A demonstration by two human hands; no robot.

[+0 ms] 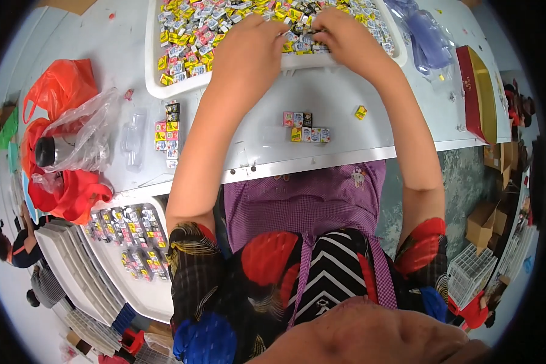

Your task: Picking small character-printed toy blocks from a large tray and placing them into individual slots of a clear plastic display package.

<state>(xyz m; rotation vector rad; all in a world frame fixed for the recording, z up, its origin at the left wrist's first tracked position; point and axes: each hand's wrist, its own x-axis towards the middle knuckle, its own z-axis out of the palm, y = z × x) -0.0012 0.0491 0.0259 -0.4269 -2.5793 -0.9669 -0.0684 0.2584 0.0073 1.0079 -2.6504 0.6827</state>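
Observation:
A white tray (155,79) at the far side of the table is heaped with tiny printed boxes (194,36) in yellow, white, pink and black. My left hand (249,45) reaches over its near rim, fingers bent in together at the pile. Facing it, my right hand (349,39) also has curled fingertips down among the boxes. What either pinches is too small to make out. Between my forearms lies a short two-row block of tiny boxes (306,127) on the table. One loose yellow box (361,113) sits to its right. Left of my left forearm stands a column of boxes (172,136).
At the left lie clear plastic shells (133,139), red bags (64,88) and a dark-capped bottle (45,151). Below them, a white tray (155,297) bears filled packs. A purple-tinted plastic bag (428,39) and a red-and-gold box (476,94) are at the right. Other people work at far left.

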